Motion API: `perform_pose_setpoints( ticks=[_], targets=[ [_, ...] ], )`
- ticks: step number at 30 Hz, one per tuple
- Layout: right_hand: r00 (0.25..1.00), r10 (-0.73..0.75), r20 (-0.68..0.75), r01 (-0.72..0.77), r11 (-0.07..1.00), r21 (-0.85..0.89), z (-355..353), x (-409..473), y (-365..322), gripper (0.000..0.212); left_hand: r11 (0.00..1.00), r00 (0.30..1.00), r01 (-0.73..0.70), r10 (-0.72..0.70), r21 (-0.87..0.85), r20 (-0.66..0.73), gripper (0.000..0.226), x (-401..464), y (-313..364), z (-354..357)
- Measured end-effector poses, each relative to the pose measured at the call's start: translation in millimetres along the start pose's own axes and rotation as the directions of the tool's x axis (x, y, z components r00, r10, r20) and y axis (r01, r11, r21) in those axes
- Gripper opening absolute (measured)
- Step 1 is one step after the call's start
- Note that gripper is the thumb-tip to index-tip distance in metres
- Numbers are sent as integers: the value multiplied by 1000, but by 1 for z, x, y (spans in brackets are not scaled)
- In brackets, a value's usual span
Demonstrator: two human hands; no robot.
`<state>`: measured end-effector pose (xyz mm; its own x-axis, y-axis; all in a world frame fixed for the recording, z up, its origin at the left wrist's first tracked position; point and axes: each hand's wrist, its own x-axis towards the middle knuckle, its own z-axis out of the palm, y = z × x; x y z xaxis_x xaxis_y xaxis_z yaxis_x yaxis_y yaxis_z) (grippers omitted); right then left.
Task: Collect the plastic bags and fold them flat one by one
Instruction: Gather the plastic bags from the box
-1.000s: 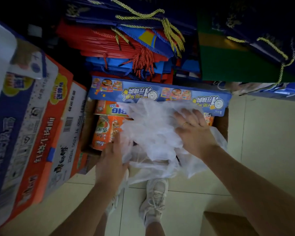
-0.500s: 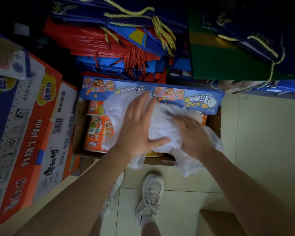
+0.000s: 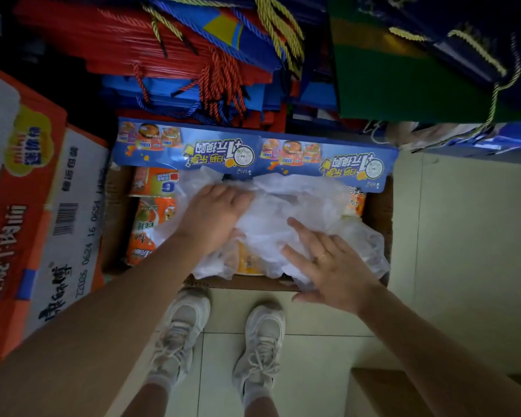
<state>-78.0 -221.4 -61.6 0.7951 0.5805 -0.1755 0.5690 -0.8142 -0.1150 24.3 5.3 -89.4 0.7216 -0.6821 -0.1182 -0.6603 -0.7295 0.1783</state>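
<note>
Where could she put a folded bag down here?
Bare floor tiles lie right of the open carton, and more between the white shoes and that carton. Crowded: the carton, under the plastic bag both hands press, and the stacked gift bags behind.

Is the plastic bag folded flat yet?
Not yet. The plastic bag lies crumpled and puffy under the left hand and right hand.

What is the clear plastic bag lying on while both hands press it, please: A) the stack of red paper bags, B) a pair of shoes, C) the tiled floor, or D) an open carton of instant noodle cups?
D: the plastic bag is spread over the open carton of noodle cups, with the left hand and right hand laid flat on it.
</note>
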Motion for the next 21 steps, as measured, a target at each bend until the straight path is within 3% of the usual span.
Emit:
perform_pose_setpoints(
  ticks=[5, 7, 9, 11, 14, 17, 19, 20, 21],
  targets=[
    [988, -152, -10, 152, 988, -13, 3, 11, 0, 99, 997, 991, 75, -74, -1, 108, 56, -19, -13, -21],
    [976, -203, -73, 202, 979, -14, -7, 18, 0, 71, 985, 985, 162, -158, -55, 70, 49, -26, -16, -27],
    [957, -190, -220, 185, 982, -41, -24, 36, 0, 24, 973, 981, 191, -191, -129, 15, 56, -31, -18, -29],
    [960, -108, -257, 93, 993, -70, -34, 60, 6, 9, 960, 976, 213, -219, -180, -10, 67, -34, -16, -30],
    [989, 119, -92, -124, 991, -51, -29, 70, 21, 29, 927, 956, 291, -293, -235, 25, 86, -33, -5, -30],
    [951, 300, -80, -286, 946, 155, -39, 20, 21, 60, 928, 957, 290, -289, -233, 36, 87, -31, 7, -21],
    [852, 511, -114, -475, 846, 241, -50, -19, 11, 78, 944, 967, 255, -248, -210, 59, 77, -29, 13, -15],
    [751, 655, -84, -603, 732, 318, -51, -34, 6, 87, 948, 968, 249, -238, -201, 75, 73, -28, 17, -14],
    [617, 787, -3, -703, 553, 447, -46, -43, 1, 95, 950, 969, 245, -234, -194, 78, 71, -26, 20, -13]
  ],
)
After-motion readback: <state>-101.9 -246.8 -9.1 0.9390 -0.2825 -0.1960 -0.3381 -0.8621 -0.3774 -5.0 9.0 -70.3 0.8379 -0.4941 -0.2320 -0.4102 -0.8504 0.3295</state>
